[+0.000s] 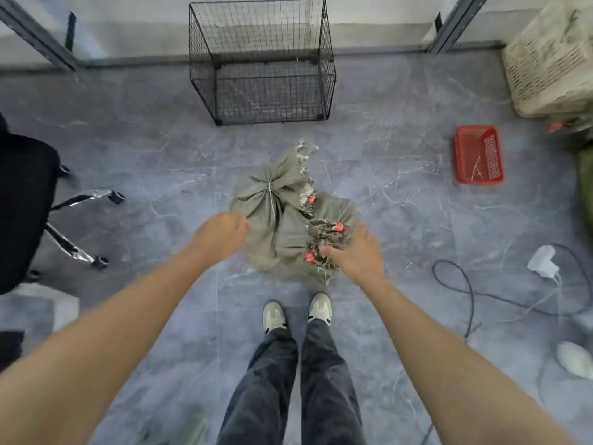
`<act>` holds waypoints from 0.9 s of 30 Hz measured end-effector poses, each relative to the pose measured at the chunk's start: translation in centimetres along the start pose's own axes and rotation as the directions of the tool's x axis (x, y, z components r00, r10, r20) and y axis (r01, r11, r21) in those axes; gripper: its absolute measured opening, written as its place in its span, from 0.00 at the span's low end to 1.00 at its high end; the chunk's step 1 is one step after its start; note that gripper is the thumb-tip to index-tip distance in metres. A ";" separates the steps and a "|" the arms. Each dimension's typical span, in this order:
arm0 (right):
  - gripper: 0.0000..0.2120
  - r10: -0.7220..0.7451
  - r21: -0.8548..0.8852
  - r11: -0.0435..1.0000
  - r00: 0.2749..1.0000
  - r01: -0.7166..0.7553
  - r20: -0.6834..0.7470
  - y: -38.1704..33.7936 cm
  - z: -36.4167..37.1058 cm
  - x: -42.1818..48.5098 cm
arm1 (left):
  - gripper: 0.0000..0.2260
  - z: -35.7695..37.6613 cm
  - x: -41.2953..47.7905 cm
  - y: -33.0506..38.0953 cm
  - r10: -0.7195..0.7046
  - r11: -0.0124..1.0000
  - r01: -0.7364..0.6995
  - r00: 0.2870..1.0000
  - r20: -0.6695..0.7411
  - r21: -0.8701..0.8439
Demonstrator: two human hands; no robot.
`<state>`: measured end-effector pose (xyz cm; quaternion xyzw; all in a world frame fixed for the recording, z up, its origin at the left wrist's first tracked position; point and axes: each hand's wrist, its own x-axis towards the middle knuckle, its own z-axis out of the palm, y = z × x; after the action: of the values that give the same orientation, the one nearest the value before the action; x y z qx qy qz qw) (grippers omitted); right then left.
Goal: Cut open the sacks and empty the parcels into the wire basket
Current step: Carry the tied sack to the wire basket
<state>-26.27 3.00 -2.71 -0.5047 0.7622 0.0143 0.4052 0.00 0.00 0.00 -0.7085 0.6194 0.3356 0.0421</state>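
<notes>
Dull olive-grey is being shown by the far sack (pixel 261 195) and the near sack (pixel 293 240), and bright red by the tags (pixel 338 226) at their frayed, pale mouths. A black square grid is being displayed by the wire basket (pixel 263 88). The floor (pixel 154 155) is being seen in grey marble veined with white. At the right, red is being shown by a plastic basket (pixel 471 162); at the left, black by an office chair (pixel 25 194).
</notes>
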 end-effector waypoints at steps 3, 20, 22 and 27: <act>0.56 0.009 -0.064 0.998 1.000 -0.009 0.002 -0.3 1.2 1.6 | 0.13 2.5 2.4 0.7 -0.054 0.998 0.054 0.998 0.010 -0.018; 0.15 0.093 0.187 0.978 0.996 -0.090 -0.006 0.8 3.3 10.2 | 0.15 8.2 13.5 7.1 -0.032 0.999 0.033 0.999 -0.039 0.024; 0.14 0.096 0.217 0.973 0.994 -0.083 -0.049 0.9 3.0 10.8 | 0.23 8.3 14.7 7.8 -0.084 0.995 0.081 0.995 -0.045 -0.064; 0.16 0.105 0.280 0.958 0.984 -0.061 -0.145 1.1 3.0 12.4 | 0.40 8.7 18.3 10.3 -0.195 0.967 0.163 0.968 -0.157 -0.194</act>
<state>-27.31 -4.57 -12.97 -0.4109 0.8070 -0.1145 0.4084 -12.89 -13.73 -12.73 -0.7892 0.5213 0.3212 -0.0463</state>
